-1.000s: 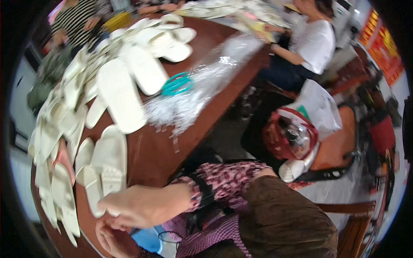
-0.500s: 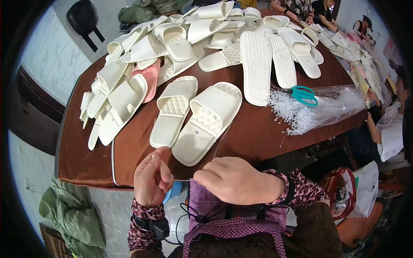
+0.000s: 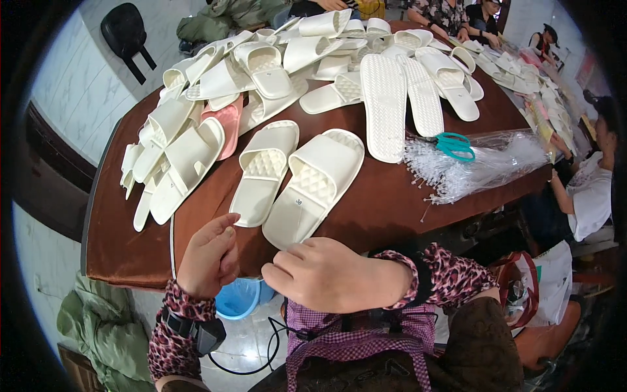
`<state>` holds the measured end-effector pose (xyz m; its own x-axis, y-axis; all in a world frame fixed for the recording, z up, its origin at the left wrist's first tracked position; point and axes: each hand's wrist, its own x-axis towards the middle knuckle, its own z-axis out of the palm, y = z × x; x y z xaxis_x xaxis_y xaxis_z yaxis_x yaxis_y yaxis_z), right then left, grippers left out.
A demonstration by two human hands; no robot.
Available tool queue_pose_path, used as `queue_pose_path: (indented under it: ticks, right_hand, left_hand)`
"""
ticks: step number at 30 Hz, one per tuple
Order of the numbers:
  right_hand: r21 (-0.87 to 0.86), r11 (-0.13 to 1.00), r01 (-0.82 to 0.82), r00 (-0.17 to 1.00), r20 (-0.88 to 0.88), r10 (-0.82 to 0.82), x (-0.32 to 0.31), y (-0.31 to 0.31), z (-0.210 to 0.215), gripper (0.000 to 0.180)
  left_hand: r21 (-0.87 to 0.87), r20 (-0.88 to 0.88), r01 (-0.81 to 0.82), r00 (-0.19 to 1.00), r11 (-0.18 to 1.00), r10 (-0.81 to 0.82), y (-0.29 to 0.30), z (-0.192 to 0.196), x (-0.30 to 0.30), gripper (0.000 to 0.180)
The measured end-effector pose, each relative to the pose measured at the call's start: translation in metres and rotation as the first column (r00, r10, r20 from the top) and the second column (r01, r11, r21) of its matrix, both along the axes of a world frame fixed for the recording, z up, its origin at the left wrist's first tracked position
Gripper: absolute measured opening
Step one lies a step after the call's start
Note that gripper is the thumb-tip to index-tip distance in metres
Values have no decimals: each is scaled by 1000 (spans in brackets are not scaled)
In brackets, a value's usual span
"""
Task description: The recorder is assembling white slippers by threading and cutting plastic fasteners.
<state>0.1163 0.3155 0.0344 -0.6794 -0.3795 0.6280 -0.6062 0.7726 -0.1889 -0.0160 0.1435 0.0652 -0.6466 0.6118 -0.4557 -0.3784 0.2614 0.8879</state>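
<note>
Two cream slippers lie side by side in front of me, a left one and a larger-looking right one, toes pointing away. Just short of the left slipper's heel is my left hand, thumb and forefinger pinched together; whatever they hold is too fine to make out. My right hand is curled, knuckles up, at the table's front edge by the right slipper's heel. Its fingertips are hidden underneath. A clear bag of white plastic tag loops lies to the right, with teal-handled scissors on top.
A heap of cream slippers covers the far side of the brown-clothed table, with a pink slipper at its left. Two soles face up. Below the edge stands a blue basin. Other people sit at the far right.
My left hand has moved left and slightly up, and the right hand has also shifted left. More of the blue basin shows beneath them. The slippers stay in place on the table.
</note>
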Motion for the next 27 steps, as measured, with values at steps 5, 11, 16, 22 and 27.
queue_pose_path:
  ticks: [5, 11, 16, 22, 27]
  right_hand:
    - [-33, 999, 2, 1000, 25, -1, -14, 7, -15, 10]
    - [54, 988, 147, 987, 51, -150, -40, 31, -28, 9]
    - [151, 933, 327, 939, 62, -339, -51, 53, -27, 14]
    - [119, 918, 379, 925, -24, -379, -45, 62, -35, 16]
    - [-81, 957, 278, 958, -47, -282, -26, 85, -29, 20]
  left_hand:
    - [-32, -91, 81, 992, 996, -83, 12, 1, -12, 39]
    - [-170, -311, 149, 930, 974, -196, 44, -11, -49, 23]
    - [-274, -454, 235, 823, 933, -341, 80, -23, -67, 21]
    - [-286, -810, 249, 454, 925, -372, 90, -58, -82, 31]
    - [-489, -806, 280, 218, 826, -550, 88, -59, -88, 65]
